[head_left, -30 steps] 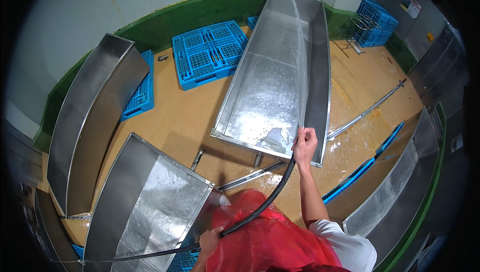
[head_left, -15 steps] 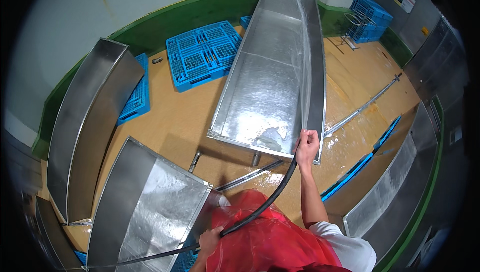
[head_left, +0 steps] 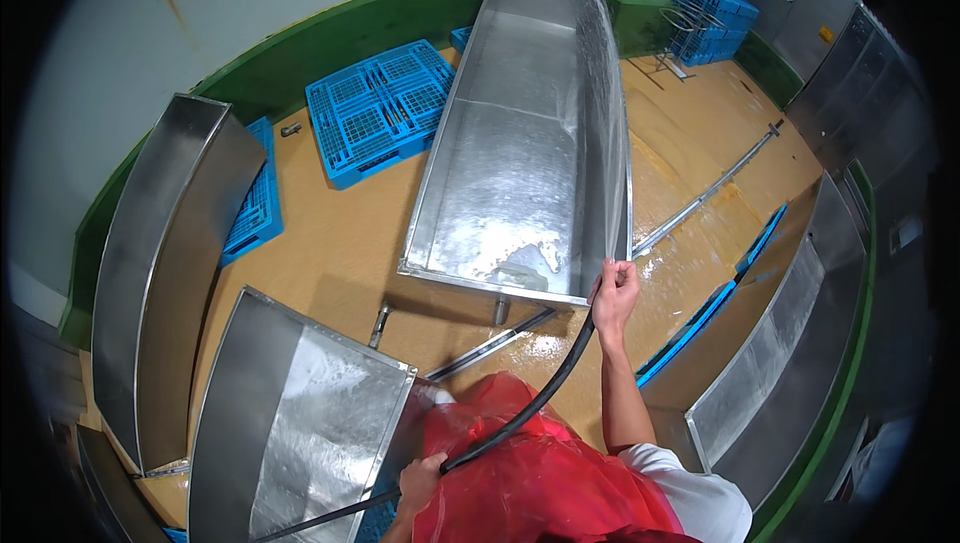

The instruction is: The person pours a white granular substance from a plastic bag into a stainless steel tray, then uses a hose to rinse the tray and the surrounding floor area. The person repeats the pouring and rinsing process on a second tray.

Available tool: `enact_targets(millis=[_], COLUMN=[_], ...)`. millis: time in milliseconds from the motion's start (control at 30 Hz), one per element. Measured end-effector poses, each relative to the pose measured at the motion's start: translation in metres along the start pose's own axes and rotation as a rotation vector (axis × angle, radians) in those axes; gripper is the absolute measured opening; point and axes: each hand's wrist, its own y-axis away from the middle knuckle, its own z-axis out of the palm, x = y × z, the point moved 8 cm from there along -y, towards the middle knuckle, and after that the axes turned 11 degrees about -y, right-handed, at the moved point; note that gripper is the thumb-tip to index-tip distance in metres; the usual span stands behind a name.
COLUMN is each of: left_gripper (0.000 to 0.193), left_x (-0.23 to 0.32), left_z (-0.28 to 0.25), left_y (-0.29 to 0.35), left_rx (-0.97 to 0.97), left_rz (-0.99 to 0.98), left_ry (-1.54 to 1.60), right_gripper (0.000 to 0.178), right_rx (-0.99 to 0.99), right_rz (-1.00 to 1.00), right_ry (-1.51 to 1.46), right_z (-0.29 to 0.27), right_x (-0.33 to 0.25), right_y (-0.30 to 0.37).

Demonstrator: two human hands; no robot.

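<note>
My right hand (head_left: 614, 293) is closed round the end of a black hose (head_left: 548, 390), above the near right corner of a long stainless steel trough (head_left: 500, 173). From that hand a stream of water (head_left: 606, 93) shoots away along the trough's right side wall. A wet patch with some pooled water shows on the trough's near end. Lower down, beside the red apron (head_left: 540, 473), my left hand (head_left: 422, 478) grips the same hose. The hose trails off over a second steel trough (head_left: 320, 413) at the lower left.
Another steel trough (head_left: 165, 273) leans on a blue pallet at the left. A blue pallet (head_left: 380, 108) lies behind it on the wet tan floor. More troughs (head_left: 760, 363) stand at the right. Metal bars (head_left: 710, 188) lie on the floor; blue crates (head_left: 712, 15) are stacked far right.
The view has turned slightly right, so the troughs sit farther left in it. The water stream has shifted from inside the long trough onto its right wall. Both hands keep their hold.
</note>
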Motion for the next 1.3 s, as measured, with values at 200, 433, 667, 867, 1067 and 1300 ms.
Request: enact_targets(millis=[200,433,667,867,1067,1300], left_gripper=[0.023,0.026,0.023,0.022,0.019,0.02], left_x=[0.008,0.003,0.004,0.002,-0.002,-0.006], left_z=[-0.007,0.005,-0.002,-0.005,-0.001,0.0], left_y=[0.003,0.005,0.015,0.023,0.026,0.034], left_rx=[-0.01,0.025,0.238,0.283,0.247,0.159], left_rz=[0.024,0.054,0.094,0.069,0.04,-0.049], left_ry=[0.002,0.008,0.08,0.079,0.073,0.034], right_gripper=[0.025,0.025,0.024,0.025,0.026,0.026], right_rx=[0.019,0.044,0.015,-0.017,-0.094,-0.149], right_rz=[-0.003,-0.018,-0.035,0.002,-0.038,0.009], right_ry=[0.025,0.01,0.011,0.005,0.019,0.02], right_z=[-0.019,-0.032,-0.024,-0.001,0.022,0.056], right_x=[-0.002,-0.002,-0.001,-0.006,-0.003,-0.009], right_y=[0.006,0.01,0.011,0.014,0.014,0.024])
